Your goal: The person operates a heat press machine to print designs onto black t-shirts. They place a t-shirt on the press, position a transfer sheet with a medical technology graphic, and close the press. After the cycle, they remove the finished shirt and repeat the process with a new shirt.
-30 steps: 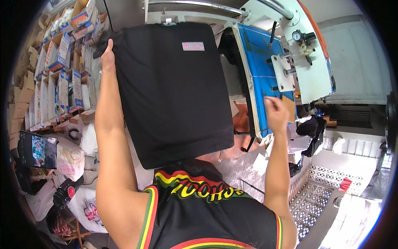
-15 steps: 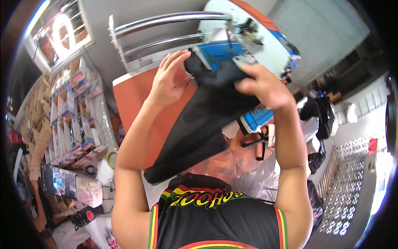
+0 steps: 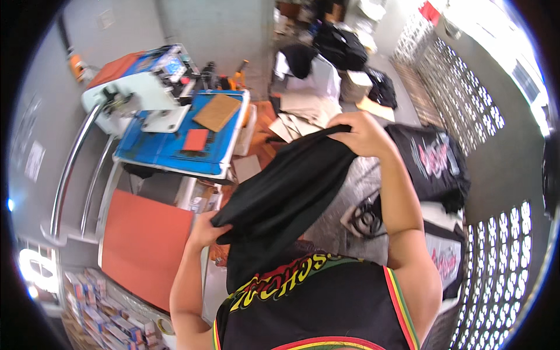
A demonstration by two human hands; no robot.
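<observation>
I hold a black garment point(image 3: 280, 192) stretched up diagonally in front of my body. My right hand point(image 3: 353, 134) grips its upper right end, fingers closed on the cloth. My left hand point(image 3: 213, 229) is closed on its lower left edge, beside the bare red platen point(image 3: 146, 248) of a press. The garment hangs loosely in folds between my hands, its lower part over my chest.
The press's blue platen point(image 3: 154, 157) bears a brown board and a red pad; chrome rails point(image 3: 76, 157) run along the left. Cream sheets point(image 3: 300, 119), black bags and a printed black garment point(image 3: 431, 154) lie right. Boxes point(image 3: 111, 315) stand lower left, a lattice wall point(image 3: 490, 280) at far right.
My view has swung right. The black garment, earlier spread on the press, is now lifted off and gathered between both hands, uncovering the red platen.
</observation>
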